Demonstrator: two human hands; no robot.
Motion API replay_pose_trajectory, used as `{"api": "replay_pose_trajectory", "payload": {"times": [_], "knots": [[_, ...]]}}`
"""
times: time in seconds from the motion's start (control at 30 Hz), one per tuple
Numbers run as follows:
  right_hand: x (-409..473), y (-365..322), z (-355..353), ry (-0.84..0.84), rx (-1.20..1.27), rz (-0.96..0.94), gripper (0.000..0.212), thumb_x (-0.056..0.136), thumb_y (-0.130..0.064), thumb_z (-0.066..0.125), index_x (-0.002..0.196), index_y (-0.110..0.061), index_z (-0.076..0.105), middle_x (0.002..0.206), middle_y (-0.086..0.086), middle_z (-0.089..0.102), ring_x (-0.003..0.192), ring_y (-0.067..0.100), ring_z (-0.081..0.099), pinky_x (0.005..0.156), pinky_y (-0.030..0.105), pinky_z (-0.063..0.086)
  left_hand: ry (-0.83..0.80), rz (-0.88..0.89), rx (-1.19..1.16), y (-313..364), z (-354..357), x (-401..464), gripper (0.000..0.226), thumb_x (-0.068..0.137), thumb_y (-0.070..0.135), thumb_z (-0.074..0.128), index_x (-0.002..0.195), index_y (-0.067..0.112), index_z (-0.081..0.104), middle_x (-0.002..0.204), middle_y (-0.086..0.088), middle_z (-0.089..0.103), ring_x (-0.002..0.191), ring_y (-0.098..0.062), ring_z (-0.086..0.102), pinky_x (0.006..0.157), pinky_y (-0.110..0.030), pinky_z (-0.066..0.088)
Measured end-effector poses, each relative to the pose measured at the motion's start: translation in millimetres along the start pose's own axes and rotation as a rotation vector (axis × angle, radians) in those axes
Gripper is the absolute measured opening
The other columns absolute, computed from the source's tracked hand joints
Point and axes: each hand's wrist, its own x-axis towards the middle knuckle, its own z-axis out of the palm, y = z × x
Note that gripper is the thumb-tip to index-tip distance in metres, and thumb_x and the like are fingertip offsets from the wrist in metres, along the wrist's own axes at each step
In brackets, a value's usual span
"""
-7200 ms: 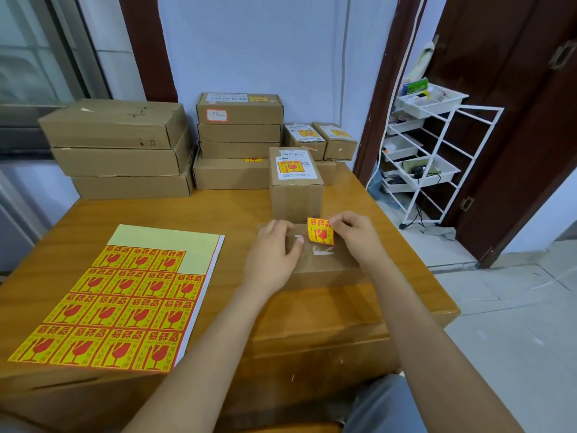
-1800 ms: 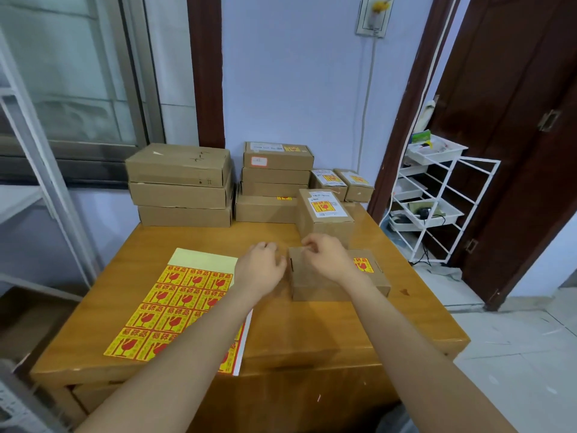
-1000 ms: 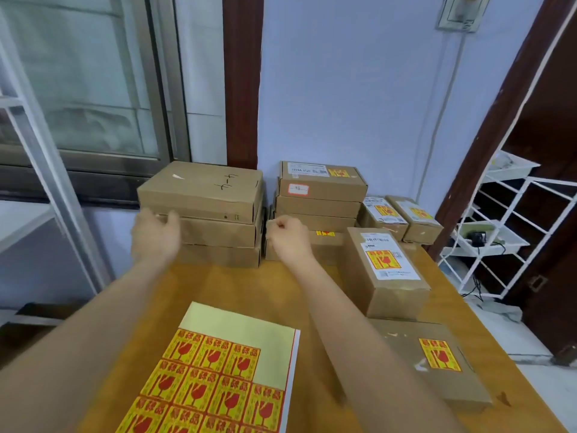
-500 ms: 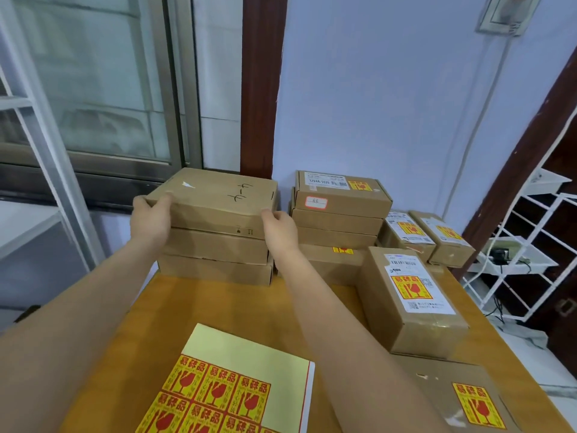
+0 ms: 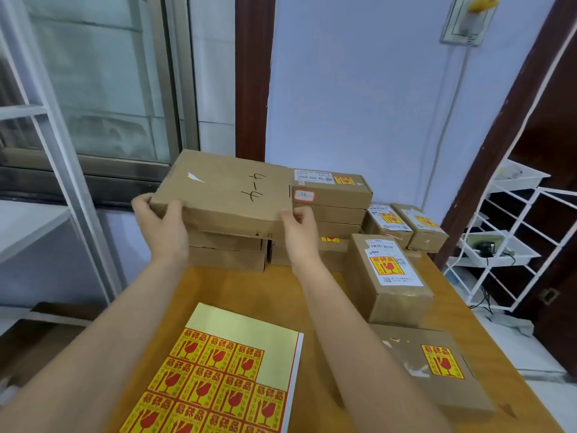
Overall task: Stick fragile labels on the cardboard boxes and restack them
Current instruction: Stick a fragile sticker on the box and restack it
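Left hand (image 5: 162, 228) and right hand (image 5: 299, 232) each grip an end of the long cardboard box (image 5: 224, 195), tilted above the left stack (image 5: 226, 251). It hides part of the rear stack (image 5: 331, 207). The label sheet (image 5: 224, 373) is cut off below; labelled boxes (image 5: 387, 276) stand rightward on the table (image 5: 259, 292).
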Motion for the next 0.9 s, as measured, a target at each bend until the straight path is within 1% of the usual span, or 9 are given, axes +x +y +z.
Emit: {"api": "replay_pose_trajectory", "payload": {"times": [0.13,0.27,0.37,0.43,0.5,0.6,0.67,0.73,0.9], "knots": [[-26.2,-0.4,-26.9,-0.026,0.013,-0.046,0.009,0.088,-0.031,0.056,0.095,-0.027,0.052,0.119,0.005,0.055,0.107,0.019,0.054,0.097,0.045,0.045,-0.017,0.009,-0.084,-2.1,-15.9,-32.9,0.026,0.087,0.009,0.054,0.094,0.026,0.036,0.096,0.005,0.045,0.082,-0.007,0.045,0.070,-0.017,0.038],[-55.3,3.4,-60.3,-0.048,0.024,-0.090,0.013,0.087,-0.030,0.058,0.100,-0.027,0.055,0.119,0.000,0.056,0.112,0.018,0.053,0.099,0.042,0.044,-0.019,-0.032,-0.143,-3.9,-28.9,-61.2,0.025,0.088,0.008,0.053,0.082,0.027,0.037,0.085,0.008,0.044,0.077,-0.006,0.044,0.066,-0.016,0.037],[-75.6,8.1,-87.3,-0.060,0.072,-0.082,0.019,0.086,-0.025,0.060,0.105,-0.025,0.057,0.116,-0.001,0.059,0.110,0.017,0.056,0.098,0.045,0.046,-0.039,-0.151,-0.196,-6.4,-41.2,-76.4,0.024,0.090,0.015,0.055,0.072,0.022,0.040,0.083,0.005,0.048,0.077,-0.009,0.047,0.068,-0.023,0.039],[-87.6,10.4,-103.5,-0.058,0.090,-0.076,0.022,0.086,-0.018,0.060,0.108,-0.020,0.057,0.112,0.001,0.061,0.108,0.019,0.058,0.097,0.046,0.048,-0.130,-0.289,-0.214,-10.3,-50.2,-82.6,0.018,0.087,0.025,0.059,0.074,0.022,0.046,0.094,-0.003,0.054,0.085,-0.016,0.052,0.074,-0.034,0.043],[-98.4,12.0,-118.7,-0.055,0.095,-0.077,0.023,0.082,-0.020,0.062,0.105,-0.020,0.058,0.110,0.002,0.063,0.106,0.021,0.059,0.094,0.044,0.048,-0.231,-0.373,-0.186,-10.4,-55.3,-93.0,0.015,0.082,0.031,0.062,0.078,0.026,0.049,0.103,-0.006,0.055,0.093,-0.023,0.052,0.073,-0.039,0.043],[-116.0,14.3,-136.4,-0.034,0.119,-0.072,0.018,0.084,-0.016,0.060,0.101,-0.021,0.057,0.104,-0.003,0.062,0.101,0.021,0.059,0.085,0.038,0.048,-0.293,-0.355,-0.174,-7.8,-57.5,-115.0,0.010,0.087,0.025,0.060,0.084,0.025,0.051,0.097,-0.001,0.057,0.085,-0.019,0.054,0.064,-0.032,0.043],[-127.5,16.2,-146.4,-0.011,0.111,-0.063,0.022,0.078,-0.024,0.060,0.100,-0.021,0.057,0.099,-0.006,0.061,0.095,0.017,0.058,0.080,0.033,0.047,-0.335,-0.340,-0.188,-5.4,-59.8,-130.4,0.005,0.088,0.025,0.060,0.090,0.025,0.055,0.099,-0.002,0.059,0.084,-0.018,0.056,0.064,-0.032,0.044],[-137.6,20.2,-154.7,-0.001,0.095,-0.039,0.025,0.073,-0.030,0.058,0.097,-0.023,0.058,0.101,-0.002,0.061,0.097,0.019,0.058,0.084,0.037,0.045,-0.352,-0.327,-0.190,-2.6,-64.7,-142.9,0.007,0.088,0.024,0.060,0.094,0.027,0.058,0.100,-0.002,0.060,0.087,-0.020,0.057,0.067,-0.035,0.044],[-161.4,32.5,-173.9,0.034,0.025,0.011,0.016,0.092,-0.027,0.056,0.105,-0.017,0.058,0.109,0.005,0.060,0.103,0.021,0.056,0.086,0.033,0.044,-0.405,-0.327,-0.143,5.9,-80.1,-166.1,0.013,0.081,0.027,0.066,0.092,0.029,0.060,0.099,-0.002,0.062,0.087,-0.021,0.056,0.064,-0.035,0.043]]}}
